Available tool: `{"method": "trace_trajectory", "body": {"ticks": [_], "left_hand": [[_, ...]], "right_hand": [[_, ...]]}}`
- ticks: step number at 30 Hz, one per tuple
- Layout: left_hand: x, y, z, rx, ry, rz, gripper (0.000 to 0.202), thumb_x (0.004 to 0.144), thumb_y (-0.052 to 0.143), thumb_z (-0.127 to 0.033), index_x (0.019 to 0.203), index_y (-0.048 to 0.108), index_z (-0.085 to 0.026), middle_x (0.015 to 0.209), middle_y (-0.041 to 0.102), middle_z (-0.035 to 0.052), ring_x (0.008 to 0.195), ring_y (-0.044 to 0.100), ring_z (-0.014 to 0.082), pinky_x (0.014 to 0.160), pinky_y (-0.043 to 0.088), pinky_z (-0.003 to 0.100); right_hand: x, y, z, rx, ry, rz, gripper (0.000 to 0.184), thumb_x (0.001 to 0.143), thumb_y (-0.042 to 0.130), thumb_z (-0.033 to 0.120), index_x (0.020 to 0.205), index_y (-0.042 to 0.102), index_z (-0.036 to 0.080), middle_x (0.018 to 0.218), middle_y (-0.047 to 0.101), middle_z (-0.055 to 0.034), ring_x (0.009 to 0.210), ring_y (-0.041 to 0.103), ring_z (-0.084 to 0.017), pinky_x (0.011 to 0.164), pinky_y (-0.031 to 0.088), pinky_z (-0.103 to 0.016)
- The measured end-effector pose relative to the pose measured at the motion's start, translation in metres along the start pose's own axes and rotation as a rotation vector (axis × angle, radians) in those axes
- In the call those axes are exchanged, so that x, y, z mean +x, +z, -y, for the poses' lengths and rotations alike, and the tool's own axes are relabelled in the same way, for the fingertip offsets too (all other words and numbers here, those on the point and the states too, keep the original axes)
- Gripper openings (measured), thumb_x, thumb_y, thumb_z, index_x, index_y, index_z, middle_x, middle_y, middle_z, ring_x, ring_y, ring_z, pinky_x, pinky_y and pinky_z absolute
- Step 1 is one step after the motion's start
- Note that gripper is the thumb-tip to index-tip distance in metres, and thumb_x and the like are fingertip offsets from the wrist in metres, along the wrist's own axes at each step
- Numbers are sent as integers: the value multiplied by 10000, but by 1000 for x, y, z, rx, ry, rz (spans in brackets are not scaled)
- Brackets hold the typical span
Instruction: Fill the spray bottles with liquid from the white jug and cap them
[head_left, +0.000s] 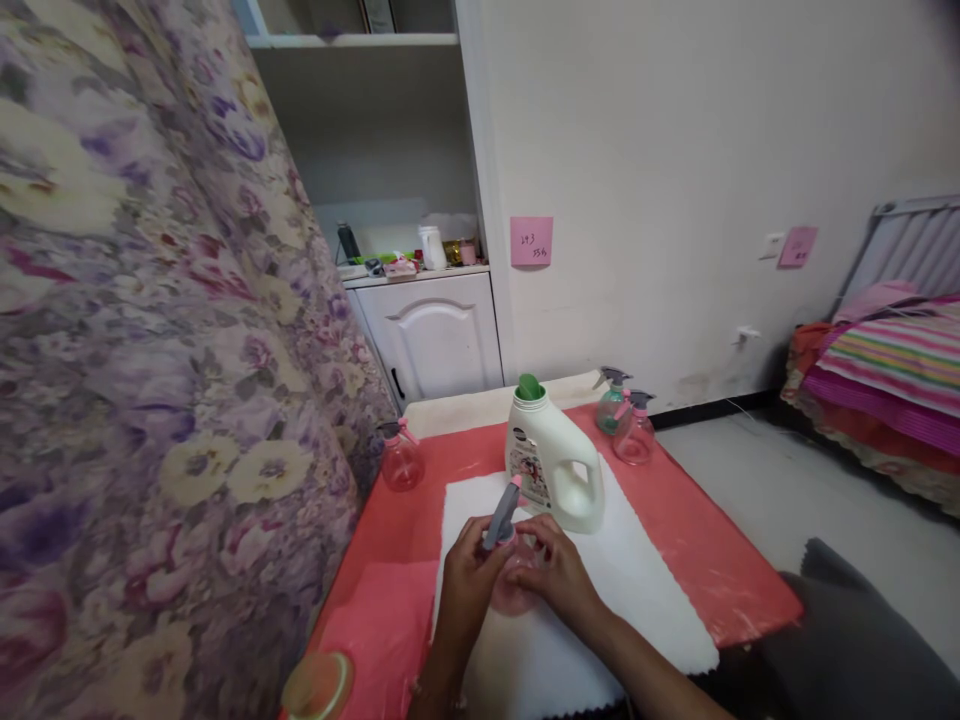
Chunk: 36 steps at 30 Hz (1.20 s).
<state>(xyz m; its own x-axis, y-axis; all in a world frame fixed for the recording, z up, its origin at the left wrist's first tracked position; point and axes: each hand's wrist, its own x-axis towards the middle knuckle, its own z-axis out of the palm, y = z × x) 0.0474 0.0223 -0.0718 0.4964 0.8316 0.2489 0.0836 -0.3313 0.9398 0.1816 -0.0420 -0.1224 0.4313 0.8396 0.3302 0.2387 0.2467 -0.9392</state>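
I had a spray bottle (514, 598) between my left hand (471, 568) and right hand (561, 575), over a cloth (649, 595) on the table (712, 560). Just behind stood a detergent jug (553, 455). One other spray bottle (403, 466) stood far left, two further spray bottles (634, 445) far right; near left was probably a jar (319, 687).

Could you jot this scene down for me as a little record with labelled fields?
Left hand: at the neck of a pink spray bottle
Right hand: on the same bottle, near its neck
Beyond the hands: upright white jug, green piece at its mouth
Under jug: white cloth over red covering
Other spray bottles: left pink bottle; right pink bottle beside green bottle
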Motion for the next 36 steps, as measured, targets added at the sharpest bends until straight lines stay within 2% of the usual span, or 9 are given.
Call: {"method": "trace_trajectory", "body": {"ticks": [5,11,14,17,22,25,28,32,36], "left_hand": [[-2,-3,-2,-43,-100,67,437,759,688,-296,1182,633,-199,880,687,14,661,562,156,635,452,259],[1,3,0,29,-26,-51,188,737,704,-284,892,669,-183,795,638,4,731,577,178,665,450,264],[2,0,4,-60,-67,66,275,784,661,-308,1030,673,-186,861,663,19,761,592,182,675,457,267],[2,-2,5,-88,-120,45,434,745,701,-299,1156,619,-187,941,682,25,684,573,152,636,448,258],[2,-1,3,-28,-68,-26,234,729,718,-293,925,666,-177,778,635,-15,619,525,129,582,406,232],[1,-5,3,-60,-108,73,315,775,673,-317,1059,673,-180,757,630,-23,559,481,112,537,370,227],[1,-5,4,-69,-151,53,501,748,709,-331,1214,600,-181,737,636,-31,534,473,114,532,369,230],[1,-2,7,-13,-70,-22,295,719,737,-281,987,657,-187,807,655,-1,672,578,157,629,436,251],[1,-3,6,-7,-3,48,201,791,666,-278,974,685,-196,889,658,21,782,603,177,683,453,261]], "right_hand": [[0,0,-2,-2,7,0,483,573,804,140,1033,717,258,965,602,-10,866,574,-215,758,454,-327],[1,0,-6,1,-1,20,510,572,799,113,1053,711,260,963,585,-4,865,564,-205,760,444,-311],[1,0,-8,0,-1,24,533,558,807,97,1057,711,257,964,582,-5,868,556,-205,765,437,-310],[1,0,-8,0,-1,26,526,563,809,105,1056,712,262,964,587,-6,863,553,-204,752,433,-306],[1,-1,-7,-1,-3,29,501,582,811,147,1057,711,272,961,593,-6,857,556,-203,747,435,-310],[1,-1,-7,1,-2,25,503,576,805,131,1052,713,266,963,592,-10,869,552,-208,755,434,-313],[0,-1,-4,6,6,26,507,576,790,103,1048,714,271,957,590,-5,858,549,-204,744,431,-308],[0,-1,-2,11,9,29,518,570,779,72,1045,717,270,946,589,1,857,553,-201,747,422,-306],[0,-1,-3,16,12,25,516,561,795,81,1041,721,255,929,586,-1,843,548,-201,745,419,-310]]}}
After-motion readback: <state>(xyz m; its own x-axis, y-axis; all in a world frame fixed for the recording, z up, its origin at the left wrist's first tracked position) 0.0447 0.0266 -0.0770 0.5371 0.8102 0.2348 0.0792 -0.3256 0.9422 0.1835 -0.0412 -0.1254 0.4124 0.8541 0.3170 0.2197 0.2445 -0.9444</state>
